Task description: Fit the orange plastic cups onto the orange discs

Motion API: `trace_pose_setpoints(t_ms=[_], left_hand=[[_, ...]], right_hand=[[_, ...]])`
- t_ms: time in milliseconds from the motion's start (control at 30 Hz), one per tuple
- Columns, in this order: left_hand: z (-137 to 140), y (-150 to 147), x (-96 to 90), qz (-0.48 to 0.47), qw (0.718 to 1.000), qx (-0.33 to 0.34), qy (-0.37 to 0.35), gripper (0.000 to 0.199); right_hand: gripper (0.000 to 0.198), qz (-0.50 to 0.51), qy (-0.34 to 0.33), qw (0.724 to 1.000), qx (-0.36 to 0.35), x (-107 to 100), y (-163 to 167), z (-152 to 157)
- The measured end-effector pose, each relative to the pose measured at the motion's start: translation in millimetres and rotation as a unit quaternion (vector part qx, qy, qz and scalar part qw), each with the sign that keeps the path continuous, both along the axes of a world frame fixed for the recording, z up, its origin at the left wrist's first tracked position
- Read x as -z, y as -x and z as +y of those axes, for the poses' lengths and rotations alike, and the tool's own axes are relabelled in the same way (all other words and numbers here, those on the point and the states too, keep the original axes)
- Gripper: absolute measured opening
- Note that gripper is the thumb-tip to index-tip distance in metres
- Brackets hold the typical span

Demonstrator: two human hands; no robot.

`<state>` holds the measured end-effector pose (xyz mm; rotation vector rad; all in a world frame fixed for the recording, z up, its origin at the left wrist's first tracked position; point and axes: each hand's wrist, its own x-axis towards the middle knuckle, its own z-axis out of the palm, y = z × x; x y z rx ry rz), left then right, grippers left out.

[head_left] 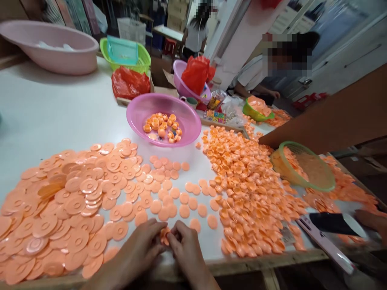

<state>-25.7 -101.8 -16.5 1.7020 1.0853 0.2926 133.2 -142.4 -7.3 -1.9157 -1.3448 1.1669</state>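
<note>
My left hand [147, 242] and my right hand [185, 243] meet near the front edge of the table. Their fingers pinch one small orange plastic piece [165, 236], partly hidden by the fingertips. Small flat orange discs [184, 211] lie just beyond my hands. To the left spreads a heap of larger orange discs [78, 204] with raised rings. On the right is a big pile of small curved, cup-like orange pieces [250, 193]. Behind the discs stands a pink basin [136, 121] with several assembled-looking orange pieces in it.
A large pale pink tub [75, 60], a green basket [143, 60], a red plastic bag [130, 83] and a purple basin [178, 76] stand farther back. A strainer basket [320, 177] and a pink-edged device [326, 245] are at right. Other people are across the table and beside me.
</note>
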Motion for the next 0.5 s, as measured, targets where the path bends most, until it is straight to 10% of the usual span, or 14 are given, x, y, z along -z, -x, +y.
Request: trace_pose_setpoints(t_ms=[300, 500], left_hand=[[-8, -16, 11.3, 0.012, 0.997, -0.075, 0.031, 0.023], [-15, -8, 13.2, 0.018, 0.998, -0.06, 0.016, 0.025]], right_hand=[[0.019, -0.052, -0.065, 0.996, -0.033, 40, 0, -7], [0.022, 0.001, -0.058, 0.998, -0.013, 27, 8, -7]])
